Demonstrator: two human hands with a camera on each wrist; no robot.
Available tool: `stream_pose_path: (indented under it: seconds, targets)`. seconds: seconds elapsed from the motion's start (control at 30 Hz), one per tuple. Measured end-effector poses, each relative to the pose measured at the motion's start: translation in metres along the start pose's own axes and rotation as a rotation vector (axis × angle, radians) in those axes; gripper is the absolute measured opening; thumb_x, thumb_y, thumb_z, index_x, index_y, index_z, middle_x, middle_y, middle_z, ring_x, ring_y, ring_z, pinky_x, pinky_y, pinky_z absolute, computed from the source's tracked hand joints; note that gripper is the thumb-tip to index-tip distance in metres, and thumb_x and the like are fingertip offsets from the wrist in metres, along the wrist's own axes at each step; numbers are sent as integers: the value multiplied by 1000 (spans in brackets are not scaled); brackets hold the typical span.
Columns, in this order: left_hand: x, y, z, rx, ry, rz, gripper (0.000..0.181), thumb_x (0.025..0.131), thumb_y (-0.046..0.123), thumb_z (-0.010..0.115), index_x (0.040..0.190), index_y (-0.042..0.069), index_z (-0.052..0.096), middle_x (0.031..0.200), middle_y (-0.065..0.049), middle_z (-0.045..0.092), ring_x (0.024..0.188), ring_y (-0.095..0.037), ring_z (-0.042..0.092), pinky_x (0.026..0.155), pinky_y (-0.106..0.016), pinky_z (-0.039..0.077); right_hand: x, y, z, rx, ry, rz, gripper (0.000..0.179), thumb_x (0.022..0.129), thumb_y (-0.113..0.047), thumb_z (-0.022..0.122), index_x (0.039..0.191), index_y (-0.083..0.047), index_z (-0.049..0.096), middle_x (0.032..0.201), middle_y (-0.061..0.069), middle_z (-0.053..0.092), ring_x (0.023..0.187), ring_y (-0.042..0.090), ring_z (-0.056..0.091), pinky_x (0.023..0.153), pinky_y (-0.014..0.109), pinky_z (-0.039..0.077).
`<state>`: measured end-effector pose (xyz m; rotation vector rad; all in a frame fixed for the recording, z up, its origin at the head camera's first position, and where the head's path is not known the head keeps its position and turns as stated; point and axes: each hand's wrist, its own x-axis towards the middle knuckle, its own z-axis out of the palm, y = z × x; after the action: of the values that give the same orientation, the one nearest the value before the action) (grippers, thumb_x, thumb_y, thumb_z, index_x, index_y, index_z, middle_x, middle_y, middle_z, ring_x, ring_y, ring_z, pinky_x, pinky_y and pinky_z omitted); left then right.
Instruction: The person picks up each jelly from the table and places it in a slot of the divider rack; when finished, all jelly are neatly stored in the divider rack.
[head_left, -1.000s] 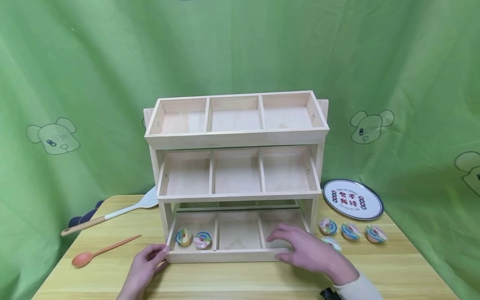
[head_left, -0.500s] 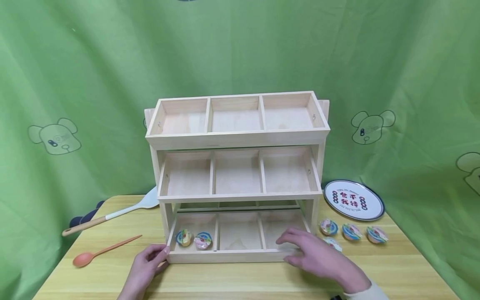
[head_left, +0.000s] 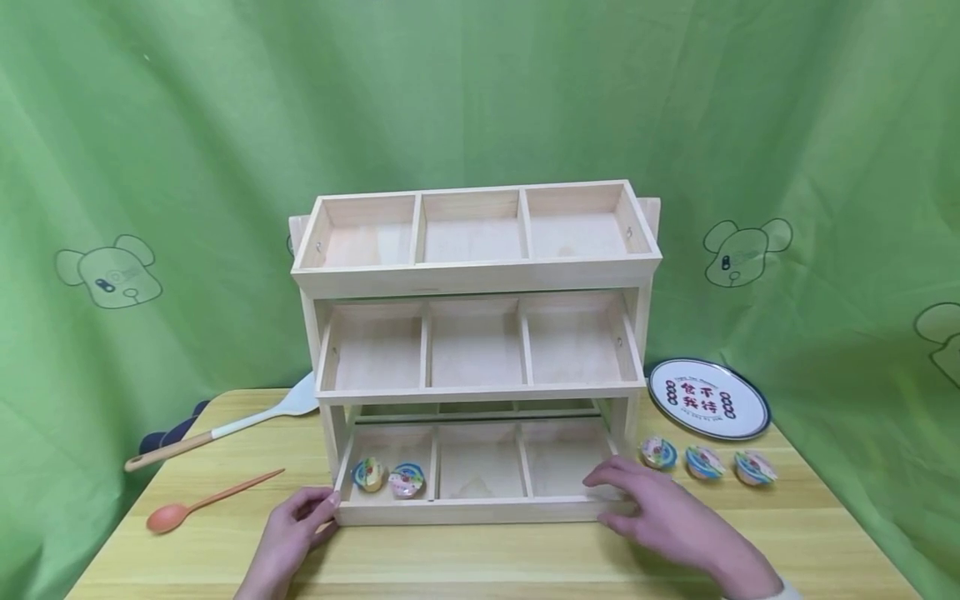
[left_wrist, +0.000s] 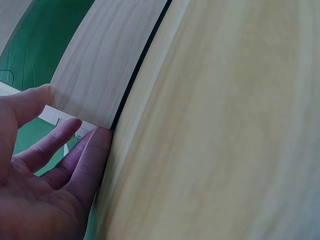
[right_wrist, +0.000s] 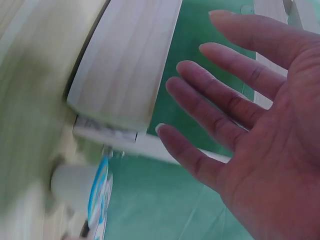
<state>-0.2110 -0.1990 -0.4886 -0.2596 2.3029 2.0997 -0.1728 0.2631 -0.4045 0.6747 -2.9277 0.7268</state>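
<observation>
My left hand (head_left: pixel 288 533) holds the front left corner of a pale wooden three-tier rack (head_left: pixel 480 275). In the left wrist view the thumb touches the upper edge of the front board (left_wrist: pixel 105 60), fingertips at its lower end. My right hand (head_left: pixel 660 517), fingers spread and nothing in it, hovers at the bottom tray's right end. Two small jelly cups (head_left: pixel 406 481) with printed lids lie in the lower left compartment. Three more jelly cups (head_left: pixel 704 462) stand on the table beyond the right hand. A jelly cup (right_wrist: pixel 75 185) also shows below the board in the right wrist view.
A round plate (head_left: pixel 708 400) with red characters leans at the back right. On the left lie a white spatula (head_left: pixel 247 421) with a wooden handle and an orange spoon (head_left: pixel 168 518). A green curtain (head_left: pixel 480 92) hangs behind the table (head_left: pixel 480 567).
My right hand has moved rightward along the bottom tray's front, covering a jelly cup visible before. The left hand stays at the left corner.
</observation>
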Motion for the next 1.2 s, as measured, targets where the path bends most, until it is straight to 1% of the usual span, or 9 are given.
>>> stream_pose_path:
  seconds: [0.2,0.33,0.43,0.53,0.63,0.83,1.0,1.2]
  targets:
    - [0,1,-1,5,0,-7,38,97,15,64,119,-15,56,111,-19,59,98,-23,62,87,-32,59,-10,13,-10,1,55,27,39,83,-15,78,120,-14,67,126,10,60,119,38,53,99,61,45]
    - [0,2,-2,15,3,-12,38,97,15,64,120,-15,56,111,-20,59,99,-24,61,87,-32,58,-15,20,-14,-2,82,67,41,82,-13,79,121,-11,67,130,17,58,124,46,47,103,67,37]
    - [0,1,-3,20,2,-12,39,97,16,65,119,-15,57,110,-19,59,98,-23,61,87,-32,59,-18,26,-15,-6,117,74,41,80,-10,79,119,-10,67,131,22,56,126,50,43,104,70,32]
    - [0,-1,-4,18,3,-15,39,97,16,65,119,-15,57,109,-18,60,97,-22,61,87,-32,59,-22,33,-14,6,151,55,40,79,-8,80,118,-9,68,130,22,56,124,50,44,103,70,33]
    - [0,-1,-4,12,5,-18,38,97,15,65,118,-15,57,109,-18,60,97,-22,61,87,-32,59,-24,41,-14,3,160,57,40,80,-9,80,118,-8,68,128,20,58,121,48,48,101,69,36]
    - [0,0,-3,9,-1,-20,38,97,15,65,118,-15,57,108,-18,59,96,-22,61,87,-32,59,-27,53,-10,-48,128,106,43,79,-14,81,119,-5,67,125,18,58,114,42,54,97,66,44]
    - [1,-1,-2,8,-1,-24,37,97,15,65,117,-15,57,107,-17,59,96,-22,61,86,-32,59,-30,60,-7,-76,106,124,47,77,-15,82,120,-3,66,125,19,58,113,43,54,95,66,45]
    - [0,0,-1,2,-1,-20,36,97,14,65,116,-15,57,106,-18,60,95,-22,62,86,-32,59,-30,65,-5,-98,77,139,52,75,-17,83,121,-1,65,127,24,55,114,46,52,94,67,45]
